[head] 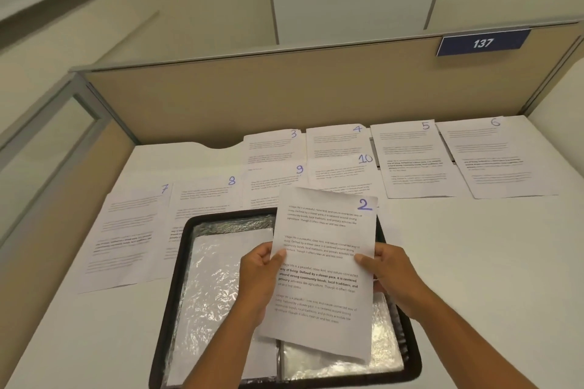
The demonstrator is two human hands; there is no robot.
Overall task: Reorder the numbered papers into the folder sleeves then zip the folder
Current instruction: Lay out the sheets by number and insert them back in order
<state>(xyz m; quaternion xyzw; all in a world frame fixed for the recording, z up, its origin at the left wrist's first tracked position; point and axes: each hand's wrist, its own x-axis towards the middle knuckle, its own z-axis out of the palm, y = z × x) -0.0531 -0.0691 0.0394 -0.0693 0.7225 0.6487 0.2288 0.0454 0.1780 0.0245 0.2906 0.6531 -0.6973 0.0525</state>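
A white cubicle desk (474, 246) holds the other numbered papers (410, 161) in rows, with the open black folder (180, 265) nearest the person. Sheet 2 (322, 230) is held above the folder's right half, long axis running away from the body, left hand (262, 275) and right hand (390, 275) each pinching a side edge. The right-hand sleeve (331, 363) lies just beneath its lower edge, so a short downward slide seems due.

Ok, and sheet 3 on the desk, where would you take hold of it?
By its left edge, coming in from the left. Sheet 3 lies flat, with sheet 9 overlapping its near end and sheet 4 close along its right side; only bare desk borders its left. Probably slide a fingertip under that edge, then pinch.
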